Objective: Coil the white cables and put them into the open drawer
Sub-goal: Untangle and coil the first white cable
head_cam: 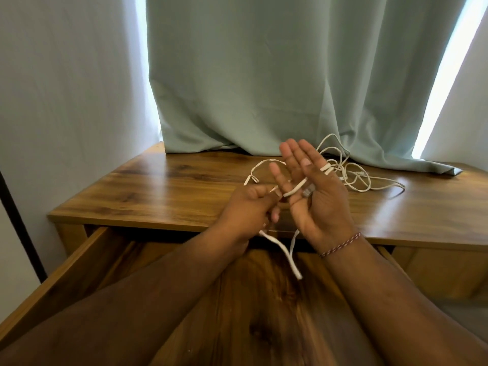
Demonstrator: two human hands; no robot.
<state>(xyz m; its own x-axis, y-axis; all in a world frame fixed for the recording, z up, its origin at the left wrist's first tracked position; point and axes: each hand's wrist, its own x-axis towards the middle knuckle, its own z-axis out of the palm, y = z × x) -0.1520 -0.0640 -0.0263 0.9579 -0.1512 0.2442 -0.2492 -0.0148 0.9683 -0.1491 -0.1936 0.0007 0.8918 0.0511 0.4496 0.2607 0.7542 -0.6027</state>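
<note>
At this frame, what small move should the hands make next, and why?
Probably the left hand should carry the white cable it pinches around the open right hand for another loop. Only a couple of strands cross that palm, and most cable lies loose on the table.

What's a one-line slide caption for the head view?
Left hand winds a flat white cable across the open right hand above the open drawer.
</note>
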